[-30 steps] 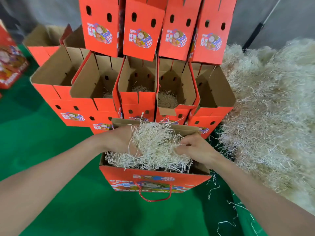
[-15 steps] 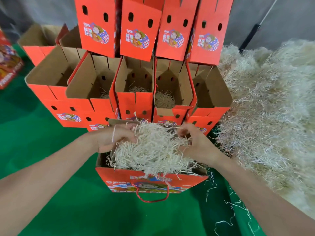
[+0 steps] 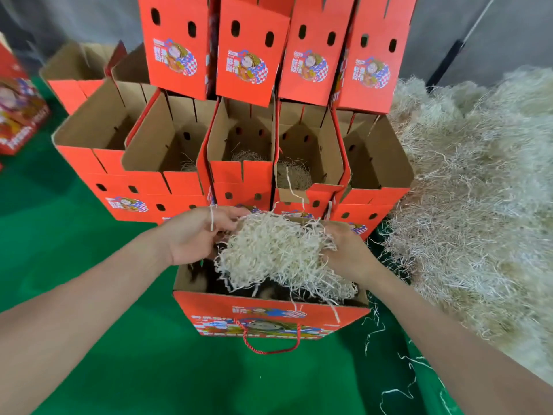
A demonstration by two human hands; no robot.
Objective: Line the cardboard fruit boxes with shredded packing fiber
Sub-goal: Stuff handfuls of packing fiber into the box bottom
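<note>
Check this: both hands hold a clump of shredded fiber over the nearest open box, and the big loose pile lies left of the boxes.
The side is wrong: the head view shows the big loose pile right of the boxes. Otherwise correct: the left hand and right hand hold a clump of shredded fiber over the nearest open box.

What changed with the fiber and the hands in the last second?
The left hand and right hand lifted the fiber wad partly out of the near box, shifting it rightward; dark interior now shows beneath. Both still grip it. The box, stacked boxes and loose pile stayed put.
</note>
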